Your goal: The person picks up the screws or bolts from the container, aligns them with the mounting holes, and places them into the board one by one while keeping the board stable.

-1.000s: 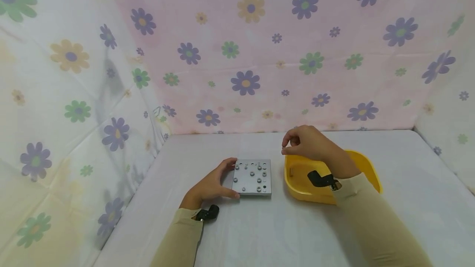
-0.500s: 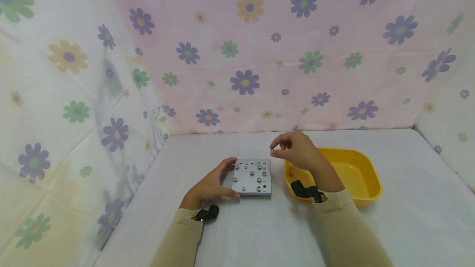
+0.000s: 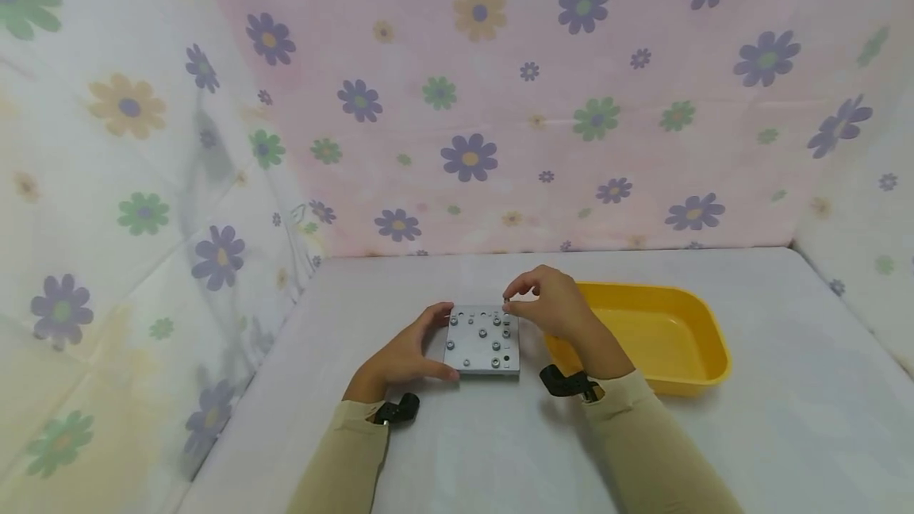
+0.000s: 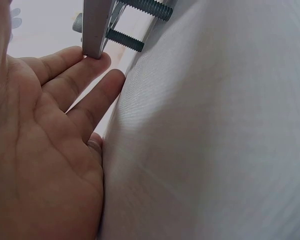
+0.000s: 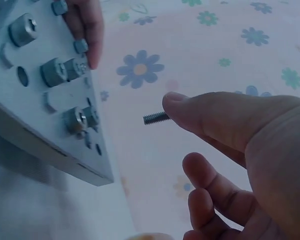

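A square silver metal plate [image 3: 474, 349] lies on the table, with several socket-head screws [image 3: 496, 346] standing in its holes. Threaded shanks [image 4: 125, 40] stick out below it in the left wrist view. Along its left side, my left hand [image 3: 401, 354] holds the plate, thumb at the near corner and fingers at the far one. My right hand [image 3: 557, 306] pinches a small screw [image 5: 156, 118] between thumb and index finger, over the plate's far right corner. Its threaded end points out toward the plate; its head is hidden by the fingers.
Right of the plate stands a yellow plastic bin [image 3: 696, 381], partly behind the right hand and forearm. The white table [image 3: 457, 450] ends at a flower-patterned cloth [image 3: 464, 205] at the back and sides.
My right hand has moved left from above the yellow bin to the plate's far right corner, with the screw in its fingertips. The left hand and the plate have stayed in place.
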The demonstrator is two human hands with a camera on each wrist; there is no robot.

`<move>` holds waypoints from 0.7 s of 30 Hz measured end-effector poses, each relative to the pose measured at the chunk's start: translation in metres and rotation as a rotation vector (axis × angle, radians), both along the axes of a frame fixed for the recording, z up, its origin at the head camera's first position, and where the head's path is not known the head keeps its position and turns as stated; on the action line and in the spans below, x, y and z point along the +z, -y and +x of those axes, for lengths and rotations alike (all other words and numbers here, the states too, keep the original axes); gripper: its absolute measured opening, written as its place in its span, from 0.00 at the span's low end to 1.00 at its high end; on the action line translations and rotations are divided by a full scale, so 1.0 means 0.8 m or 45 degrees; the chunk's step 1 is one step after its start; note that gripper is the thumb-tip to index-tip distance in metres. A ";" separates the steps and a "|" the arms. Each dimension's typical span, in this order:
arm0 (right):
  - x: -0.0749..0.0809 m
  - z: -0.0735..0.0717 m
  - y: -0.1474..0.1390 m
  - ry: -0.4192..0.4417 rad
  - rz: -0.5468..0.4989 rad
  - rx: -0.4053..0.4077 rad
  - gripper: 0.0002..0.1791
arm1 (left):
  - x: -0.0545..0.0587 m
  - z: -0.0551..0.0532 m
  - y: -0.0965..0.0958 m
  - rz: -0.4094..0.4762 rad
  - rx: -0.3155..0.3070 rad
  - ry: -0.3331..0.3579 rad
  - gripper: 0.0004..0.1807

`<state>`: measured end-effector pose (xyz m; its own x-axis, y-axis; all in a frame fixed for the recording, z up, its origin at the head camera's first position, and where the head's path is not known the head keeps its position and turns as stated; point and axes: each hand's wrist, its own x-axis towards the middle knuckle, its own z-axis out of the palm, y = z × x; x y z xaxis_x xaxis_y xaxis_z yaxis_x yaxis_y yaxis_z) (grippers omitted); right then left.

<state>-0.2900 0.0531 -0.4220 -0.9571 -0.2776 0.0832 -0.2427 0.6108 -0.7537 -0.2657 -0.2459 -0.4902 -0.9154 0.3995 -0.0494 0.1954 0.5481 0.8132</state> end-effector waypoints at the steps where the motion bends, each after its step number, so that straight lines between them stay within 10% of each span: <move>1: -0.002 0.000 0.001 -0.002 -0.008 -0.007 0.04 | 0.000 0.000 0.000 -0.006 0.005 -0.001 0.69; 21: -0.025 0.000 0.021 0.010 0.105 -0.187 0.03 | 0.002 0.001 -0.005 -0.016 0.032 0.011 0.68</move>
